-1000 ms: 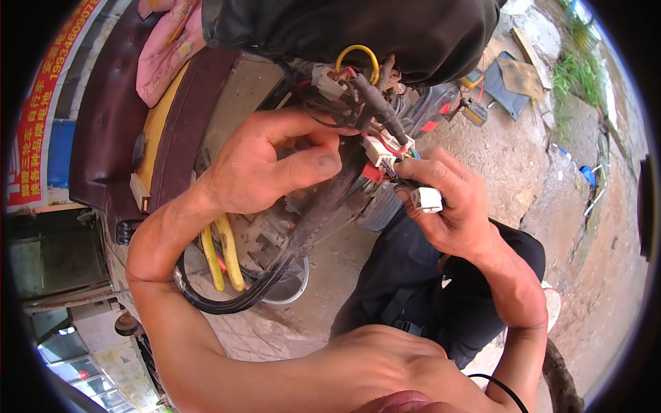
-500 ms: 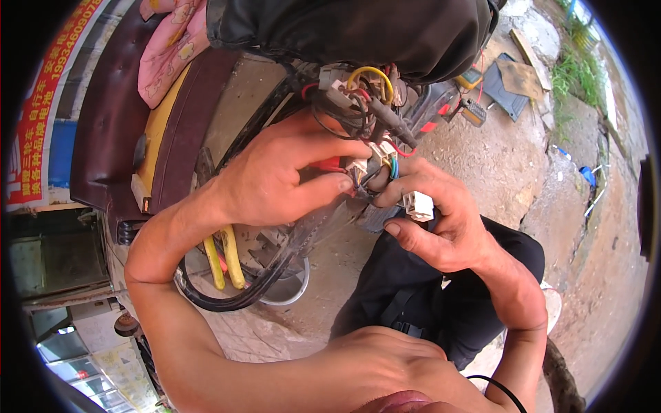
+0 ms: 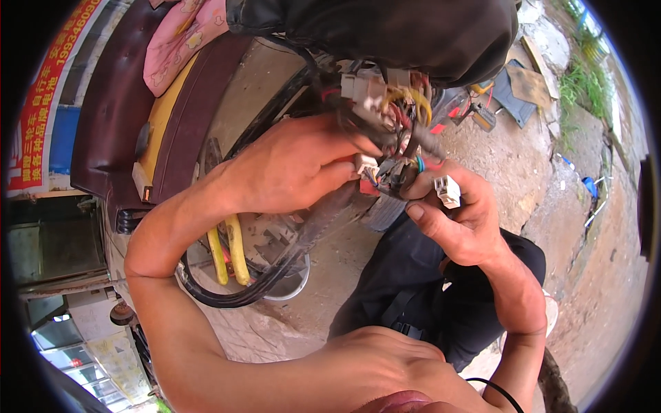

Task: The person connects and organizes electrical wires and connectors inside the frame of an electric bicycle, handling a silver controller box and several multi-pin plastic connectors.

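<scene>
My left hand [image 3: 292, 165] is closed, its thumb and finger pinching a small white wire connector [image 3: 366, 165] with thin coloured wires. On the right, my right hand [image 3: 468, 217] is curled with a second white connector [image 3: 447, 191] among its fingers, open sockets facing up. Its fingertips reach in behind short dark and blue wires [image 3: 406, 168], so their exact grip there is hidden. Just above both hands hangs a tangled wiring bundle [image 3: 392, 103] with white plugs, a yellow loop and red wires, blurred by motion.
A black padded cover [image 3: 372, 34] fills the top. At left stand a maroon seat [image 3: 113, 131] and a pink cloth [image 3: 182, 51]. Below my left forearm are yellow-handled pliers [image 3: 236, 251], a thick black cable [image 3: 227, 301] and a round-rimmed container [image 3: 296, 286]. A dark panel [image 3: 513, 89] lies far right.
My right hand has moved slightly right with its connector, widening the gap from the left one. The wiring bundle has swung and spread. The whole view has shifted a little.
</scene>
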`<state>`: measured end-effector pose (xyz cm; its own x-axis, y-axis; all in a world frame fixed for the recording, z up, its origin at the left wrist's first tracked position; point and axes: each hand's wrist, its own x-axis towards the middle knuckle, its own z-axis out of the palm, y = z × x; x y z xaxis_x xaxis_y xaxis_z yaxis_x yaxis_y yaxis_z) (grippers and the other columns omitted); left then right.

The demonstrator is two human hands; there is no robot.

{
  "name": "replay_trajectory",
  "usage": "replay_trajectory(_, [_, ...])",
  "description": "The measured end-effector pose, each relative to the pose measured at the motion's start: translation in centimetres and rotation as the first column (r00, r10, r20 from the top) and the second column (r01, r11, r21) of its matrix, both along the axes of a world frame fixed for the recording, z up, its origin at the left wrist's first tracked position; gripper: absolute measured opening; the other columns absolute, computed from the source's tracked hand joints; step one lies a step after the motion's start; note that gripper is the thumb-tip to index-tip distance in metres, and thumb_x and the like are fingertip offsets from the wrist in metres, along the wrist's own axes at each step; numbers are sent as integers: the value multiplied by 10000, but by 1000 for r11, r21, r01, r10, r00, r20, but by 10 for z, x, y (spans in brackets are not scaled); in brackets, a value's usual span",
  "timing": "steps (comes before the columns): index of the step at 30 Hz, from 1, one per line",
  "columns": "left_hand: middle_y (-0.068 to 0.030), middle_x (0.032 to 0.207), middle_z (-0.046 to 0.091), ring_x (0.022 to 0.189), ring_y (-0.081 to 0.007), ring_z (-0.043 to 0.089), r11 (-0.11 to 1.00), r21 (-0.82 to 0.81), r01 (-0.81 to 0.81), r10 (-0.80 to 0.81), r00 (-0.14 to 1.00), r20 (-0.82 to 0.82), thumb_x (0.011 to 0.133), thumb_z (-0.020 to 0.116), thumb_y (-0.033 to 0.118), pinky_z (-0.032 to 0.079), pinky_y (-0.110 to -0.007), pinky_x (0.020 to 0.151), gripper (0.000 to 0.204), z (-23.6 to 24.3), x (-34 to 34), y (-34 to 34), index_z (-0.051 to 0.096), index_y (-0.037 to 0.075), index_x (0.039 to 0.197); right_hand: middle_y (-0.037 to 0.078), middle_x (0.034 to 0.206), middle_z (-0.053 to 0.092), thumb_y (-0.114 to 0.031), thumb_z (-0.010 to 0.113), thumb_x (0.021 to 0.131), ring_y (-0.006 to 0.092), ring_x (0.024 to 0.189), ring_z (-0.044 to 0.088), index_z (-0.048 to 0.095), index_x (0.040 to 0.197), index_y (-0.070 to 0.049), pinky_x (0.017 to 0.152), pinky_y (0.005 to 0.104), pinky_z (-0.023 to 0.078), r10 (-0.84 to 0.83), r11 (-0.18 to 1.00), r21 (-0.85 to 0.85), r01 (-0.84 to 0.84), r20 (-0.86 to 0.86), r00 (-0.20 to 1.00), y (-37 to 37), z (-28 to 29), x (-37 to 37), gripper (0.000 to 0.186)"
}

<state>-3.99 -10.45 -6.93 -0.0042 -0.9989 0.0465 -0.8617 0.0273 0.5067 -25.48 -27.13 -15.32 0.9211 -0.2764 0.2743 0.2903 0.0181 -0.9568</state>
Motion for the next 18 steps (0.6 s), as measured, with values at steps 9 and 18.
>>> replay_trajectory(9, [-143, 1257, 729, 1176, -331, 691, 987, 161, -10, 32, 990, -139, 1002, 614, 76, 509, -416, 1047, 321, 12, 18, 0, 680, 48, 1315, 43, 1015, 691, 22, 737, 891, 106, 916, 638, 690, 1138, -23, 828, 282, 521, -111, 994, -29, 108, -111, 988, -7, 11, 1, 256])
replay_trajectory(18, [-211, 1042, 709, 994, -432, 668, 999, 36, 0, 2, 998, -57, 899, 580, 65, 544, -495, 873, 379, 15, 17, 0, 678, 98, 1263, 46, 1003, 671, 5, 739, 918, 130, 921, 623, 685, 1161, -22, 833, 284, 499, -177, 978, -133, 163, -103, 979, -20, 7, 5, 250])
